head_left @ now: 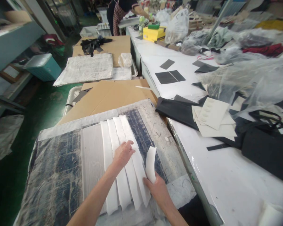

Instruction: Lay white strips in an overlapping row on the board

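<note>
A long white counter [217, 175] runs down the right side of a workshop, a co-worker [119, 14] bent over its far end. Beside it, a dark, worn pad [54, 169] lies in front of a sheet of cardboard [113, 94]. On the pad rests a grey board [91, 153], its left part showing. Four white strips [132, 172] run lengthwise over the board's right part, close together at the far end and fanned apart at the near one. Pale cards [213, 116] sit in a loose stack on the counter.

The left hand [124, 153] is over the middle of the strips, fingers half curled with a narrow gap at the tips; whether they pinch anything cannot be told. The right hand [158, 188], by the near end of the outermost strip, has its fingers closed on the lower end of a loose strip [151, 163], which stands up and curves at the top.

The row looks easy to upset: a drag of the left wrist could skew the strips, and a brush from the right thumb could shift the outermost one. Held at one end only, the loose strip could bend, or twist in a slack grip.
</note>
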A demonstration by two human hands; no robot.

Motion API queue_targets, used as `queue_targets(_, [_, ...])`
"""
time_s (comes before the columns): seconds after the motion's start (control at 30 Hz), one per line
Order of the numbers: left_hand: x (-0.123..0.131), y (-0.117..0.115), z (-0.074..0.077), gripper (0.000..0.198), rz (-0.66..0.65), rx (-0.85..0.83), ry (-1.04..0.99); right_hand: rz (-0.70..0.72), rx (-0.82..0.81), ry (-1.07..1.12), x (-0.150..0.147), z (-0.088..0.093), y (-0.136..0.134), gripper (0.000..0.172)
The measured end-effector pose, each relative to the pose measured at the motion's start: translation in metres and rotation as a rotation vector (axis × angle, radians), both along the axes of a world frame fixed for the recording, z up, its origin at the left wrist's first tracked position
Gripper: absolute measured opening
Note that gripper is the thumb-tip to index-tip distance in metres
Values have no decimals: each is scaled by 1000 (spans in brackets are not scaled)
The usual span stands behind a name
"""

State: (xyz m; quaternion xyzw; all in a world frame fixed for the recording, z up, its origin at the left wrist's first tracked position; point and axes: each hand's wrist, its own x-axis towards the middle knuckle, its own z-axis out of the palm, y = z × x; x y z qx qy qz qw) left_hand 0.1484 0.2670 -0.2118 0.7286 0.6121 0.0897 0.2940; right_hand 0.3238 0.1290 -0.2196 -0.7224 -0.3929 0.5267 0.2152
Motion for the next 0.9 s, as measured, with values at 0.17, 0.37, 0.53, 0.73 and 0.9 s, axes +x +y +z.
queue_targets(0.17, [1, 1, -3, 28, -23, 18, 50, 24, -1, -49, -1, -1, 0, 36])
queue_targets(0.37, [1, -1, -8, 29, -47, 78, 67, 46, -2, -89, -1, -2, 1, 36])
queue_targets(0.53, [1, -2, -4, 32, -48, 191, 66, 63, 3, -112, -1, -5, 2, 36])
queue_targets(0.73, [-2, -37, 6, 23, -99, 303, 65, 75, 27, -97, -2, -1, 2, 31])
queue_targets(0.9, [10, -84, -2, 32, -315, 330, 100, 76, 33, -83, -2, -2, 1, 34])
